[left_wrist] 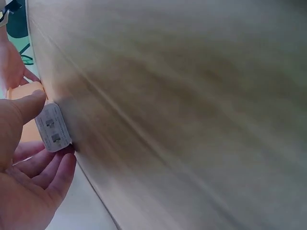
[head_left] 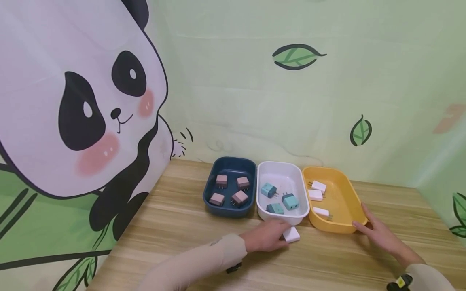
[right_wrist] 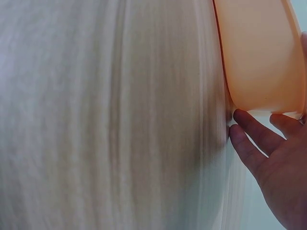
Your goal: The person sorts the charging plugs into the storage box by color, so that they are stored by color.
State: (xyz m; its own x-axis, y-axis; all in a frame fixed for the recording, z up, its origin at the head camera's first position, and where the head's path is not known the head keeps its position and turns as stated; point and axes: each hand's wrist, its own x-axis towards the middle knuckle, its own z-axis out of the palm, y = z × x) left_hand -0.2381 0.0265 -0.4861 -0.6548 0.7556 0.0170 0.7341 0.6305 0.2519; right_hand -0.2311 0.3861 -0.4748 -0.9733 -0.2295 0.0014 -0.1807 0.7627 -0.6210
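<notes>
My left hand [head_left: 265, 236] pinches a white charger plug [head_left: 291, 235] just in front of the white tray. In the left wrist view the printed label of the charger plug [left_wrist: 53, 127] shows between thumb and fingers. Several white charger plugs [head_left: 315, 195] lie along the left side of the yellow tray [head_left: 344, 202]. At that tray's near right corner, my right hand [head_left: 382, 236] touches the edge with extended fingers. In the right wrist view, straight fingers [right_wrist: 259, 134] lie beside the tray's outer wall [right_wrist: 264, 62].
A navy tray [head_left: 229, 212] on the left contains several pink charger plugs [head_left: 217, 199]. In the middle, the white tray [head_left: 282, 167] contains teal charger plugs [head_left: 290, 201]. All three trays stand side by side on a wooden table [head_left: 174, 226], before a panda-printed backdrop [head_left: 225, 101].
</notes>
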